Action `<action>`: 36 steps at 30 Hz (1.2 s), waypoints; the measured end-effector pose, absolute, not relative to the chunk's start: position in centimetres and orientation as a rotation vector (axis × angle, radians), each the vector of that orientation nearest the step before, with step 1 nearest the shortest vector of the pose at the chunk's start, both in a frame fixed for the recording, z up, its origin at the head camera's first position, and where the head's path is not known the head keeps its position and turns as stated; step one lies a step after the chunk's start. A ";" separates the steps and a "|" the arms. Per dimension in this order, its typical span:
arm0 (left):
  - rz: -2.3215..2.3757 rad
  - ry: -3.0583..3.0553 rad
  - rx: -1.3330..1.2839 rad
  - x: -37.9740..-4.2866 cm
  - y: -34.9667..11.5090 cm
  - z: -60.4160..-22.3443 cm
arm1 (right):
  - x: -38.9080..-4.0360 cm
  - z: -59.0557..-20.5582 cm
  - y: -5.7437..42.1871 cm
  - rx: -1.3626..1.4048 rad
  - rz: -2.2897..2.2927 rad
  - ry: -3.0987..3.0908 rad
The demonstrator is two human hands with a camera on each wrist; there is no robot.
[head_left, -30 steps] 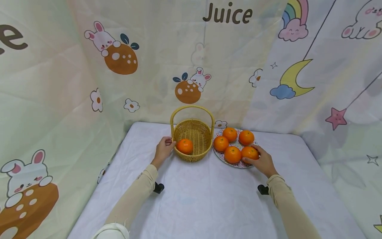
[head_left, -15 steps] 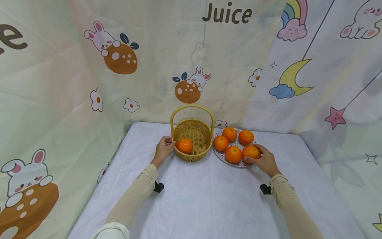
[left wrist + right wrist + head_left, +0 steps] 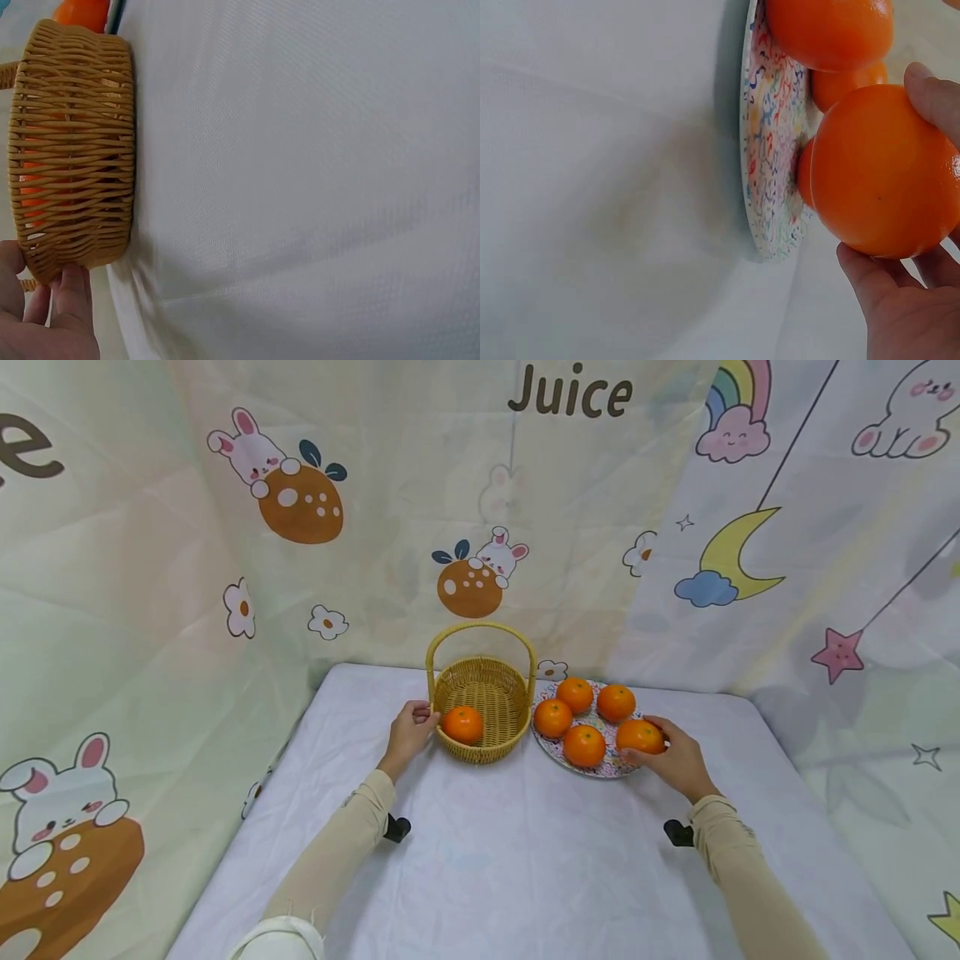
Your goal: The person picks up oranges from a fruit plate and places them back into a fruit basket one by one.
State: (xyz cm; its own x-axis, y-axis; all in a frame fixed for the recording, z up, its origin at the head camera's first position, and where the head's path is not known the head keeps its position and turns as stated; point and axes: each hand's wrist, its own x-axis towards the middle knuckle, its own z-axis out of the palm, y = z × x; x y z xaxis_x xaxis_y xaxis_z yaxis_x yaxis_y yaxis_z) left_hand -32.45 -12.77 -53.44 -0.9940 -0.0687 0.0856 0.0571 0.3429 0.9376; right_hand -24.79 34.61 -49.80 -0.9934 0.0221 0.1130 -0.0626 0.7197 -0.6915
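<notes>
In the head view, my left hand (image 3: 409, 735) pinches the rim of a yellow wicker basket (image 3: 504, 693) at its left side. One orange (image 3: 462, 725) lies inside the basket, and its colour shows through the weave in the left wrist view. Fingers and thumb of my right hand (image 3: 681, 764) grip another orange (image 3: 881, 172) by its sides. The right wrist view has this fruit raised a little off a speckled round plate (image 3: 769, 161). Several more oranges (image 3: 584, 746) rest on that plate, just right of the basket.
A white cloth covers the table (image 3: 525, 860). Behind it hangs a printed curtain (image 3: 390, 568) with cartoon rabbits, close to the basket's tall handle (image 3: 480, 626). Black wrist mounts (image 3: 678, 833) show beside both forearms.
My right hand has lifted its orange off the plate and shifted slightly right and up, away from the neighbouring orange. The left hand stays on the basket rim.
</notes>
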 end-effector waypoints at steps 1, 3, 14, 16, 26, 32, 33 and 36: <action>-1.742 -2.482 0.008 -32.5 -12.8 -53.5 | -24.7 -49.7 34.7 0.036 1.136 -2.801; -1.745 -2.482 0.008 -32.5 -12.8 -53.5 | -24.6 -49.3 34.7 0.048 1.139 -2.784; -1.751 -2.477 0.020 -32.0 -12.8 -53.5 | -25.3 -46.8 31.9 0.152 1.233 -2.762; -1.746 -2.474 0.014 -32.0 -12.8 -53.5 | -25.5 -46.3 31.0 0.173 1.233 -2.762; -1.731 -2.475 0.000 -32.1 -12.7 -53.1 | -26.6 -44.2 26.3 0.330 1.259 -2.725; -1.751 -2.464 0.001 -32.0 -12.7 -53.0 | -27.1 -43.8 23.8 0.407 1.255 -2.722; -1.756 -2.464 0.006 -32.0 -12.7 -53.1 | -27.2 -43.7 23.4 0.418 1.255 -2.720; -1.753 -2.470 0.015 -32.0 -12.7 -53.2 | -27.2 -43.6 22.2 0.465 1.260 -2.707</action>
